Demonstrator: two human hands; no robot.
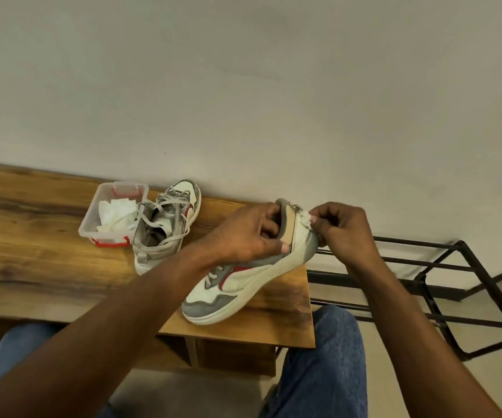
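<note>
The left hand (243, 233) grasps the near sneaker (243, 285) at its collar, fingers curled into the opening and thumb pressed on the outer side; the right hand (343, 227) is clenched in a pinch on a small white scrap (305, 220) at the back of the heel, though whether that scrap is a wipe or a lace end I cannot tell. The sneaker is tilted, its grey toe resting on the wooden surface (32, 236) toward seven o'clock and its heel lifted toward one o'clock near the surface's right edge.

At ten o'clock from the held sneaker stands a clear plastic box (91, 212) with red clasps and no lid on it; inside lie crumpled white tissues (117, 214), heaped against its right wall. Just beside the box, at its three o'clock and touching it, the second sneaker (165, 224) rests on the surface with its opening toward the viewer, its toe toward the wall and its grey laces loose.

At three o'clock from the hands, off the surface, a black metal rack (424, 267) stands on the floor; blue-jeaned knees show at six o'clock.
</note>
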